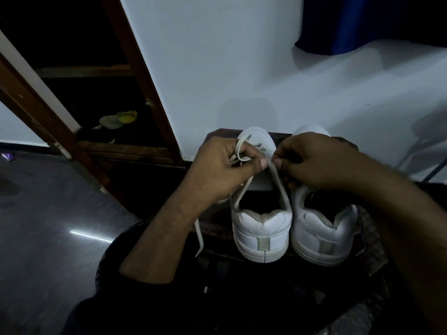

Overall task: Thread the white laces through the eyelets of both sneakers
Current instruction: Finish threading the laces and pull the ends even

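Observation:
Two white sneakers stand side by side on a dark low stool, heels toward me: the left sneaker and the right sneaker. My left hand pinches a white lace over the left sneaker's tongue; a loop curls above its fingers. One loose end of the lace hangs down past my left wrist. My right hand pinches the lace close to my left thumb, above the left sneaker's eyelets. The eyelets themselves are mostly hidden by my hands.
A white wall rises right behind the stool. A dark wooden shelf unit stands at the left, with footwear on a lower shelf. Dark glossy floor lies at the left. Blue cloth hangs at the top right.

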Motion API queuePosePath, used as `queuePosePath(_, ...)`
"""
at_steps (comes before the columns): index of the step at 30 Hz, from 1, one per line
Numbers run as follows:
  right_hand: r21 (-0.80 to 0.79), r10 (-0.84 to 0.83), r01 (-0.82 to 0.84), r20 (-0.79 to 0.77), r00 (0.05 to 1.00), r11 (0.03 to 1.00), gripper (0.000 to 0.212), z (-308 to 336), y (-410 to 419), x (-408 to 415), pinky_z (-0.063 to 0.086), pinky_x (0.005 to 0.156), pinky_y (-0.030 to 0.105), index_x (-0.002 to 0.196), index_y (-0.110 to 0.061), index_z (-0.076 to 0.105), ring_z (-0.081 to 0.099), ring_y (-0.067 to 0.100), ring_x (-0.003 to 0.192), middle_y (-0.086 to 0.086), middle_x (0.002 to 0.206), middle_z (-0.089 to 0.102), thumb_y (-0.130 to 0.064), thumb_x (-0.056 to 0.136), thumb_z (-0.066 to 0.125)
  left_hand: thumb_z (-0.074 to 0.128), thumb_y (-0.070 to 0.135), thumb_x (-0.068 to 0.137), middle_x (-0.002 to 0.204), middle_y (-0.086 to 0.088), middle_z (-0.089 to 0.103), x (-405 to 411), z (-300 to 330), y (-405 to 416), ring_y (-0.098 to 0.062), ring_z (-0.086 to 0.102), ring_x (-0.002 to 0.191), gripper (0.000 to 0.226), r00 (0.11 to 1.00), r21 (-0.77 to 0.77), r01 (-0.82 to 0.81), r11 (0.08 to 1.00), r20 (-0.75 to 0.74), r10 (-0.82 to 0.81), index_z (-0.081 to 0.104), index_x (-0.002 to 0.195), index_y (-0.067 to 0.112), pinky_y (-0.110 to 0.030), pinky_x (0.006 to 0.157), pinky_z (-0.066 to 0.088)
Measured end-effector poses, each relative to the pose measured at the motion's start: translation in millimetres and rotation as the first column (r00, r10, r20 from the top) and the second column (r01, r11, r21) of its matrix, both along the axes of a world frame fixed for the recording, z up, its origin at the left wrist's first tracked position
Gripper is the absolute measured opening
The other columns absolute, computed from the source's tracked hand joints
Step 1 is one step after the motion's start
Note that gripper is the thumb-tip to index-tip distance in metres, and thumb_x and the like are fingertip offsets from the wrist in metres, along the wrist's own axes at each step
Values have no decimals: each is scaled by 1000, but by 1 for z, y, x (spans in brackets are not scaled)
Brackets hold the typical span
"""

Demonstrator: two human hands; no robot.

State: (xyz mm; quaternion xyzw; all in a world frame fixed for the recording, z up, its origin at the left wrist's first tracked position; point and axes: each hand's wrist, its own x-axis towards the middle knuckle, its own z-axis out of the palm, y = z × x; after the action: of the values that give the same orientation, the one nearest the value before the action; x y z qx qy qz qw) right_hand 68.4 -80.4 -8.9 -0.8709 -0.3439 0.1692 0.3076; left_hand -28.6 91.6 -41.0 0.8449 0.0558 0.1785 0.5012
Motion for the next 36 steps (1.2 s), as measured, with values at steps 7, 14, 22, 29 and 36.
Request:
queuePosePath(7,286,-153,136,39,987,949,20,0,3,2,58,85,38,86,-21,59,73,13,82,-2,84,74,-18,103,49,65,18,101,98,-18,68,3,13,-4,1,61,79,30,986,-284,-18,959,153,64,61,128,28,-12,69,49)
queuePosePath(14,724,-27,308,-371,928,617,16,16,0,-2,49,59,28,94,-15,56,57,13,58,-3,66,62,-20,106,46,64,22,100,109,-6,62,6,11,5,-6,56,86,71,912,-398,-106,911,326,249,26,161,25,-20,75,47)
queuePosePath(22,-163,173,-106,484,858,981,42,2,-2,3,33,57,30,68,-23,59,52,18,63,-2,63,52,-52,96,49,50,29,107,113,1,61,6,11,0,-2,52,90,61,886,-109,-185,977,411,214,24,162,24,-29,89,46)
queuePosePath(29,407,-61,-21,187,981,913,32,9,-4,6,38,66,15,74,-30,61,53,1,68,-10,80,61,-35,104,48,33,42,108,123,-11,61,2,13,-3,4,54,98,56,889,-27,-181,983,423,175,49,150,9,-21,92,46)
queuePosePath(36,805,37,234,-302,953,545,30,26,-8,-4,42,49,27,84,-21,52,42,11,49,0,70,59,-33,108,41,36,64,100,136,-9,65,6,2,-8,-21,61,132,73,925,-133,43,990,381,11,47,128,-2,-54,114,42)
